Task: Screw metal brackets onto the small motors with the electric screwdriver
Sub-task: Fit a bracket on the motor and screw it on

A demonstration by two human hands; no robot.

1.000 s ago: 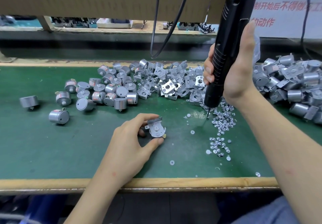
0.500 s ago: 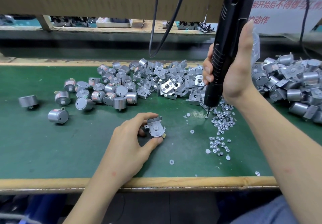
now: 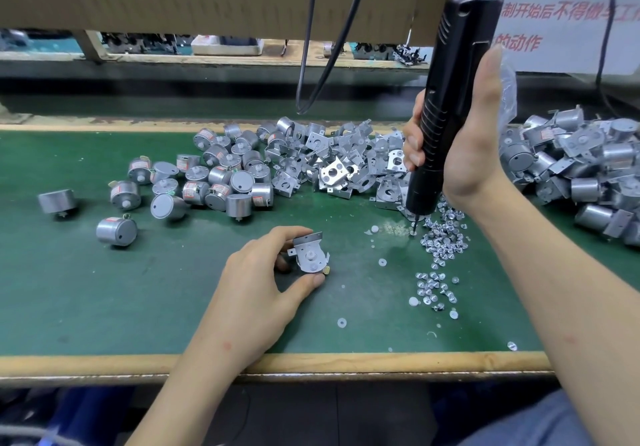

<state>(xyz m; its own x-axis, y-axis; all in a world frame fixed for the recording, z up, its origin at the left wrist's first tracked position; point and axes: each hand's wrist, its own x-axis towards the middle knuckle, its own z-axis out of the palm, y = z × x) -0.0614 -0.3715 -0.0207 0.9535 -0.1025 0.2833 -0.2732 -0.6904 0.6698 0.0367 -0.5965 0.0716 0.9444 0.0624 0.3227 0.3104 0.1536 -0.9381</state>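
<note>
My left hand (image 3: 256,293) pinches a small motor with a metal bracket (image 3: 310,255) laid on its top, resting on the green mat (image 3: 104,300) near the front middle. My right hand (image 3: 464,140) grips the black electric screwdriver (image 3: 446,99) upright, thumb along its side. Its bit tip (image 3: 413,230) points down onto the top edge of the loose screws (image 3: 441,241), right of the held motor and apart from it.
Bare motors (image 3: 207,182) lie scattered at the left and centre back. Loose brackets (image 3: 332,165) are heaped behind the held motor. Motors with brackets fitted (image 3: 581,168) pile up at the right. White washers (image 3: 342,322) dot the mat. Cables (image 3: 311,47) hang overhead.
The screwdriver has shifted slightly left and its tip stays at the screw pile. My left hand and its motor have not moved.
</note>
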